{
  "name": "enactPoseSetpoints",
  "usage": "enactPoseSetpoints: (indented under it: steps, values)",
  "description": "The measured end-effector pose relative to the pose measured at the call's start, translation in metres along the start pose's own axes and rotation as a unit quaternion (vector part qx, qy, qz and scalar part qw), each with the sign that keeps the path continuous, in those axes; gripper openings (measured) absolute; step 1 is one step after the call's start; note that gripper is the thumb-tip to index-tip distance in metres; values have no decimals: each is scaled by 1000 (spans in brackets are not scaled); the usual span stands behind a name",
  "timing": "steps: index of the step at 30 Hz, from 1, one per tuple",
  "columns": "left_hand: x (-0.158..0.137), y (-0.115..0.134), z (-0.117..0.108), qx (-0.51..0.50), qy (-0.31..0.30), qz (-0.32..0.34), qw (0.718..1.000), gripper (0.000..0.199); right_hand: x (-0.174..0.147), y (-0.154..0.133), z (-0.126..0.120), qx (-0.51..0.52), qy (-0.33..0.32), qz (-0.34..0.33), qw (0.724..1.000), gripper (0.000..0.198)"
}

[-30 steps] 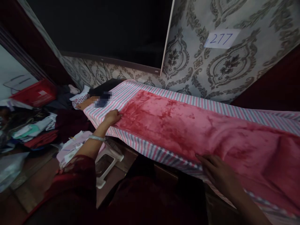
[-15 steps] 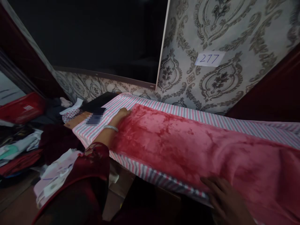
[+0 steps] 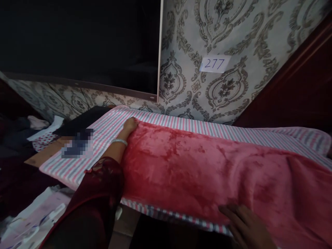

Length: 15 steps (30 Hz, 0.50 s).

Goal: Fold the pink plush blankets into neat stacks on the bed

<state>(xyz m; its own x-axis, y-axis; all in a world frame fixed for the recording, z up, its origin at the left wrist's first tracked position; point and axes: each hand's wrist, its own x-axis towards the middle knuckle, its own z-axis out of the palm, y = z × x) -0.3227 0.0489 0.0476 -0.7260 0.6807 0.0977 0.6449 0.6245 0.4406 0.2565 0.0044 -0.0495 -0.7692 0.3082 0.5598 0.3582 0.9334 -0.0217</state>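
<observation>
A red plush cloth (image 3: 176, 166) lies stretched along a pink, grey and white striped cover (image 3: 101, 131) on the table. At its far left corner, my left hand (image 3: 130, 123) is closed on the fabric, fingers curled with the tips hidden. A bracelet (image 3: 119, 141) circles that wrist. My right hand (image 3: 245, 223) rests near the front edge of the plush cloth, palm down and fingers stretched out. Soft folds run through the cloth to the right of that hand, and its right end leaves the view.
A large dark screen (image 3: 83, 45) hangs on the patterned wall behind. A paper marked 277 (image 3: 214, 64) is stuck there. On the cover's left lies a blurred-out dark item (image 3: 77, 143). Piled clothes (image 3: 33, 218) lie at lower left.
The view has shifted left, so the wall and table appear further right-to-left displaced. My left hand stays at the cloth's far left corner, and the left end looks straighter. My right hand remains on the front edge.
</observation>
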Motion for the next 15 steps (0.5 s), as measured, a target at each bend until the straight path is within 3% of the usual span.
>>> enactPoseSetpoints:
  steps: [5, 9, 11, 15]
  values:
    - [13, -5, -14, 58, 58, 34, 996, 42, 14, -1, -9, -7, 6, -45, 999, 57]
    - [39, -24, -42, 102, 110, 35, 988, 42, 41, -15, -5, 23, -12, -53, 998, 54]
    - [50, -38, -48, 98, 103, 10, 990, 42, 54, -25, 5, 28, -30, -60, 997, 44]
    - [56, -65, -41, 68, 29, -34, 997, 33, 70, -39, 23, -1, -16, -76, 997, 36]
